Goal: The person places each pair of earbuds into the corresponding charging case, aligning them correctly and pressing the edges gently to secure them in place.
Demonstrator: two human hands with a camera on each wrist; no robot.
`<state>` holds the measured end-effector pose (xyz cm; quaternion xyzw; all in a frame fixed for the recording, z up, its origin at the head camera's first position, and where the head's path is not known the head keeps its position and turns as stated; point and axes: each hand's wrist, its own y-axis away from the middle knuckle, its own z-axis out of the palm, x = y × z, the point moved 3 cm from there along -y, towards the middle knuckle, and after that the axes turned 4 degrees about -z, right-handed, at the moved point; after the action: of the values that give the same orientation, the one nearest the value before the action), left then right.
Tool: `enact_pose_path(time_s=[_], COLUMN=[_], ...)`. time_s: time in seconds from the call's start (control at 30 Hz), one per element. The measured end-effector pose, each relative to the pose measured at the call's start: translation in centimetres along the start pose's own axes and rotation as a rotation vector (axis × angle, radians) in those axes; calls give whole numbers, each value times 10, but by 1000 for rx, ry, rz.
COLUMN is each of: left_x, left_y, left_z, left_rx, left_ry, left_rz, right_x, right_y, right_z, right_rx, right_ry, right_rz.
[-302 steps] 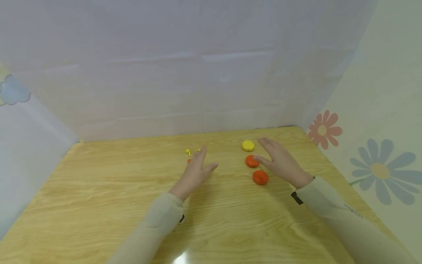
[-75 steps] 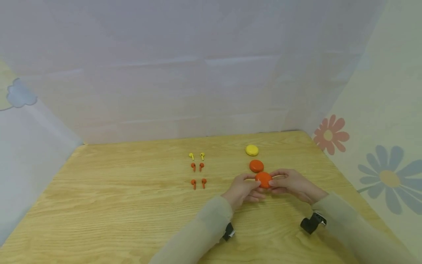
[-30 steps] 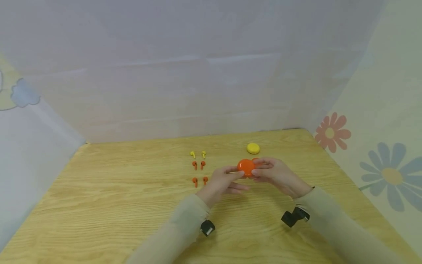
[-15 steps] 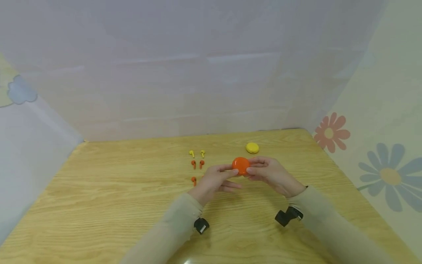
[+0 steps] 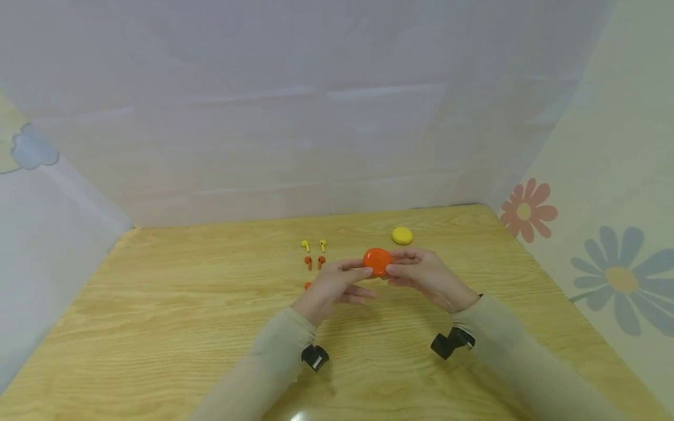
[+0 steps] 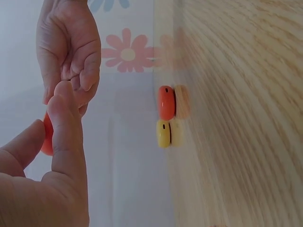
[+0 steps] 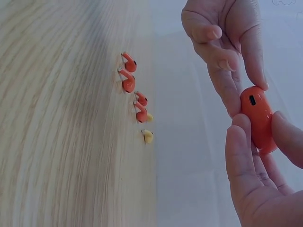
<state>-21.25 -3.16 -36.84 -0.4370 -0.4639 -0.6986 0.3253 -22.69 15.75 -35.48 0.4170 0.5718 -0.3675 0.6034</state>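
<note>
Both hands pinch one round, glossy orange earbud case point(image 5: 377, 262), held up off the table and closed. My left hand point(image 5: 332, 287) grips its left side between thumb and fingers, its lower fingers stretched out beneath. On the opposite side, thumb and fingers of my right hand point(image 5: 429, 278) hold the case. A small dark port shows on the edge of the orange case point(image 7: 258, 118) in the right wrist view. A second orange case point(image 6: 166, 103) stands on the table in the left wrist view, beside a yellow case point(image 6: 163, 134); my right hand hides that orange one in the head view.
Loose earbuds lie left of the hands: a yellow pair point(image 5: 323, 245) at the back, an orange pair point(image 5: 322, 262) before it, and front orange earbuds point(image 7: 128, 81), mostly hidden behind my left hand in the head view. The wooden table point(image 5: 184, 304) meets pale walls behind and at the sides.
Ten seconds ago both hands were open and apart. Since then they took hold of the nearest orange case, raised it and carried it leftward. Over the last half second it drifted slightly further left.
</note>
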Motion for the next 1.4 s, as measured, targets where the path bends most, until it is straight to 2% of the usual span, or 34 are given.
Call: enact_pose_path(time_s=[0.37,0.87,1.13,1.4], left_x=[5,11,12,15], left_y=[6,12,16,21], left_z=[-14,-20,-25,-30], left_rx=[36,37,63,95], left_ry=[-22,-22,10,-1], left_rz=[19,47,58,53], right_x=[-1,-5,-7,-7], right_y=[-9,-14,-17,-22], right_z=[8,20,26,32], right_rx=[-11,0,7,4], right_ry=[0,-46,-79,-99], right_rz=[-8,-17,-25,-19])
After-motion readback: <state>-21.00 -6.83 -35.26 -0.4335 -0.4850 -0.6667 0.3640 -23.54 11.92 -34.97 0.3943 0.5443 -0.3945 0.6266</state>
